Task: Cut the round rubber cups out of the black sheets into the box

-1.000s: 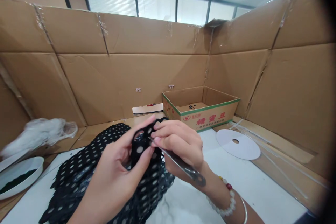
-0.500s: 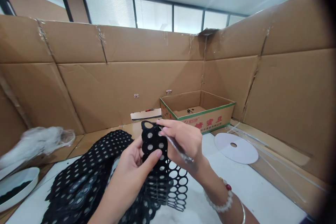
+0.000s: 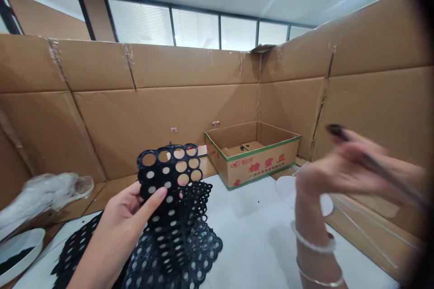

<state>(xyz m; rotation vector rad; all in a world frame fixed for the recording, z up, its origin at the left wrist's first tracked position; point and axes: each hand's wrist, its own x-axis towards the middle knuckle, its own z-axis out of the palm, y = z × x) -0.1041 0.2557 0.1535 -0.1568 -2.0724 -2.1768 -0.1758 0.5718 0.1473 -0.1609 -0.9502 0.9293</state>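
My left hand [image 3: 132, 216] pinches the left edge of a black perforated sheet [image 3: 174, 207] between thumb and fingers, holding its top up. Large rings of open holes line that upper edge, and smaller round holes fill the rest. The sheet's lower part hangs toward a black polka-dotted pile [image 3: 76, 246] at the left. Up on the right, my right hand [image 3: 352, 171] is smeared by motion, closed around a slim dark tool [image 3: 389, 169]. A small black piece [image 3: 335, 131] shows at its fingers; whether it belongs to the tool I cannot tell.
An open carton [image 3: 261, 162] with a few small black rings inside stands at the back. A white disc [image 3: 286, 189] lies partly behind my right wrist. A white bowl [image 3: 35, 244] and clear plastic bag [image 3: 50, 196] sit left. Cardboard walls [image 3: 190, 104] enclose the white table [image 3: 244, 235].
My right hand has left the sheet with the tool and swung up to the right. My left hand has moved left with the sheet, whose open ring edge now faces up.
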